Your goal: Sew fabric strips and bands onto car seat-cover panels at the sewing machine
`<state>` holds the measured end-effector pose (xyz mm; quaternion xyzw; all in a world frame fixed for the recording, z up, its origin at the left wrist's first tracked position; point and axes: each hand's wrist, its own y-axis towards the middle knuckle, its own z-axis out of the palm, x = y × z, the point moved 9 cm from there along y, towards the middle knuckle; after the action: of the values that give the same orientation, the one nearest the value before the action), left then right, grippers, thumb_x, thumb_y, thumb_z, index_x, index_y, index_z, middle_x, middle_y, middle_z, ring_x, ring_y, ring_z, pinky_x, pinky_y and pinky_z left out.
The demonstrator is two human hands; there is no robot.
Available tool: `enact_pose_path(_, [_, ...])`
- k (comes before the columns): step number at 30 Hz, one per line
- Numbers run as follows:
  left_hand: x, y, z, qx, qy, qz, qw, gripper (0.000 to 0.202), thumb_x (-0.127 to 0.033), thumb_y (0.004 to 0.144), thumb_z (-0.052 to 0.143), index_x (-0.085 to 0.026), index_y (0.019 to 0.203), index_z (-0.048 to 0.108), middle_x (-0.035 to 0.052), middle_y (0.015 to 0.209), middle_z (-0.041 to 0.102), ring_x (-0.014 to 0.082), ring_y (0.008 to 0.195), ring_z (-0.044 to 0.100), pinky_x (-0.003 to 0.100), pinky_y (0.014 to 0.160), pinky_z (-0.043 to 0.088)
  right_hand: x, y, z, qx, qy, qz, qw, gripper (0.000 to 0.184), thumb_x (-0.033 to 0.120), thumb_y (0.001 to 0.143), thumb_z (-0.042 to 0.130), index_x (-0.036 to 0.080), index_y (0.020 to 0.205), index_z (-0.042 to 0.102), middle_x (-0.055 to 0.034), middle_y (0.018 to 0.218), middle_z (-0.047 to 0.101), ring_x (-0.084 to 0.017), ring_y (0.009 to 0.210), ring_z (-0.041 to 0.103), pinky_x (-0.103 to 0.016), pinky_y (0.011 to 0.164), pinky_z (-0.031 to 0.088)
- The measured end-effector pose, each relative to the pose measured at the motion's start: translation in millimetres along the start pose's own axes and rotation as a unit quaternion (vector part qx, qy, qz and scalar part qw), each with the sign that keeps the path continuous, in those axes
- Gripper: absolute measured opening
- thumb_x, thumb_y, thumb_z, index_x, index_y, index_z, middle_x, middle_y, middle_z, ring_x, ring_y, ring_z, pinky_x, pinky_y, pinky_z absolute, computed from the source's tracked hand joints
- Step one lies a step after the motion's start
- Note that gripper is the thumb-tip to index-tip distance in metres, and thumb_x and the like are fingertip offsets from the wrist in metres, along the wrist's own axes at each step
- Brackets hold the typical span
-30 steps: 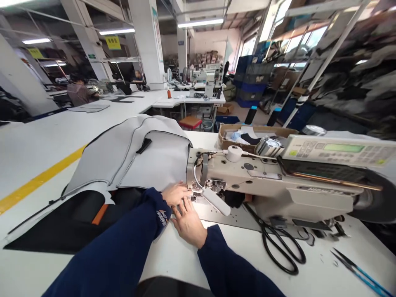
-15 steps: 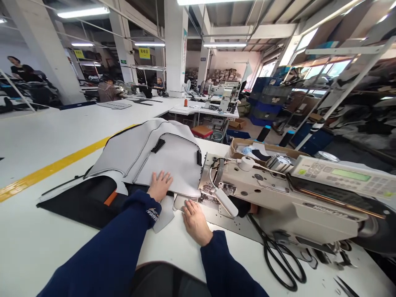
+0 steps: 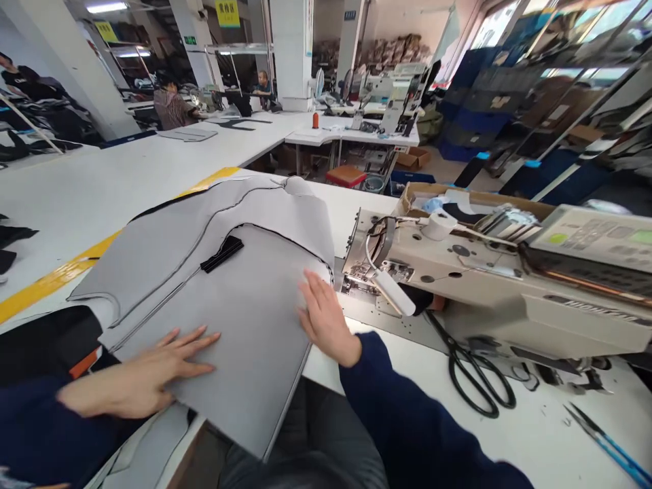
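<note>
A large grey stitched fabric piece [image 3: 244, 299] lies across the white table, its near corner hanging past the front edge. On its lower left part rests my left hand [image 3: 147, 367], palm down with the fingers spread. My right hand [image 3: 326, 316] is at the panel's right edge, fingers stretched out and fairly flat, close to the sewing machine. A black strip [image 3: 222, 254] lies on the grey fabric beside a seam. Just right of the fabric stands the sewing machine [image 3: 438, 255]; its needle area is near my right hand. Black material with an orange tab [image 3: 85, 363] shows at far left.
Black scissors [image 3: 481, 377] and blue-handled tweezers [image 3: 606, 441] lie on the table at right. Behind the machine is a cardboard box [image 3: 407, 197] of scraps. A red-topped stool [image 3: 346, 176] stands beyond the table. Other people sit at far benches.
The grey fabric has come away from the needle area toward me and over the table's front edge. My left hand has moved left and nearer; my right hand went up onto the fabric's edge.
</note>
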<state>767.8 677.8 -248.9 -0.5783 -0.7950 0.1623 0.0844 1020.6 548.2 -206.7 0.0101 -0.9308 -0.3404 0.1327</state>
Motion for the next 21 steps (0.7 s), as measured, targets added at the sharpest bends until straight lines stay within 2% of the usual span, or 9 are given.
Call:
enact_pose_path(1, [3,-9,-16.3,-0.006,-0.036,0.008,0.999,0.074,-0.011,0.068,0.05,-0.044,0.132,0.063,-0.0053,0.15,0.051,0.0255,0.14,0.048,0.046,0.115,0.043,-9,14,7,0.013,-0.012,0.025,1.0,0.049,0.025,0.099,0.049,0.004,0.143,0.047,-0.0276,0.156,0.037,-0.038,0.145,0.037,-0.058,0.11,0.042])
enact_pose_path(3, [9,-5,-65.3,-0.091,-0.074,0.013,0.993,0.041,-0.022,0.088,0.045,-0.034,0.118,0.071,-0.0009,0.132,0.067,0.0199,0.117,0.066,0.033,0.1,0.055,-26,39,26,0.052,-0.02,0.073,0.996,0.055,0.03,0.096,0.058,0.003,0.143,0.047,-0.0295,0.154,0.038,-0.04,0.138,0.043,-0.057,0.107,0.043])
enact_pose_path(5, [17,14,-121.8,-0.253,-0.034,-0.012,0.967,0.029,-0.036,0.098,0.044,-0.023,0.105,0.069,0.0081,0.127,0.067,0.0216,0.11,0.067,0.034,0.096,0.055,-36,55,50,0.112,0.013,0.101,0.989,0.048,0.03,0.095,0.06,0.007,0.136,0.054,-0.0257,0.139,0.054,-0.035,0.122,0.055,-0.048,0.097,0.049])
enact_pose_path(7, [11,43,-154.3,-0.36,0.041,0.005,0.932,0.031,-0.041,0.099,0.048,-0.019,0.111,0.066,0.0139,0.134,0.061,0.0274,0.124,0.058,0.046,0.11,0.044,-40,58,72,0.168,0.096,0.109,0.975,0.025,0.025,0.095,0.057,0.012,0.116,0.064,-0.0155,0.115,0.065,-0.025,0.1,0.061,-0.037,0.086,0.049])
enact_pose_path(9, [5,78,-158.4,-0.388,0.093,0.041,0.916,0.029,-0.038,0.1,0.047,-0.02,0.112,0.066,0.0115,0.132,0.063,0.0282,0.129,0.055,0.054,0.12,0.027,-44,52,87,0.199,0.217,0.132,0.947,0.012,0.023,0.094,0.055,0.015,0.093,0.065,-0.0049,0.089,0.064,-0.017,0.081,0.057,-0.029,0.076,0.045])
enact_pose_path(10, [5,96,-153.6,-0.384,0.105,0.056,0.916,0.028,-0.037,0.101,0.045,-0.021,0.106,0.067,0.0093,0.123,0.068,0.0262,0.122,0.059,0.054,0.121,0.024,-49,46,92,0.206,0.281,0.156,0.924,0.014,0.025,0.093,0.056,0.016,0.085,0.062,-0.0009,0.079,0.059,-0.014,0.074,0.052,-0.026,0.071,0.042])
enact_pose_path(13, [14,134,-132.0,-0.364,0.094,0.049,0.925,0.043,-0.039,0.105,0.034,-0.019,0.08,0.063,0.0043,0.083,0.071,0.0194,0.082,0.065,0.044,0.107,0.038,-59,23,102,0.227,0.444,0.229,0.836,0.024,0.038,0.087,0.06,0.016,0.078,0.056,0.005,0.066,0.046,-0.01,0.064,0.041,-0.024,0.064,0.035])
enact_pose_path(16, [25,151,-117.6,-0.347,0.047,0.009,0.936,0.049,-0.041,0.104,0.028,-0.019,0.072,0.057,0.0037,0.07,0.066,0.019,0.07,0.06,0.04,0.087,0.042,-60,8,102,0.236,0.534,0.252,0.771,0.032,0.046,0.08,0.066,0.015,0.083,0.058,0.0044,0.07,0.049,-0.01,0.067,0.043,-0.024,0.068,0.037])
enact_pose_path(21, [29,158,-114.0,-0.325,-0.022,-0.009,0.946,0.045,-0.042,0.101,0.032,-0.019,0.068,0.051,0.002,0.071,0.067,0.0171,0.067,0.056,0.038,0.084,0.037,-62,1,100,0.233,0.593,0.271,0.721,0.038,0.045,0.075,0.073,0.014,0.094,0.063,0.0019,0.08,0.058,-0.01,0.074,0.05,-0.025,0.075,0.041])
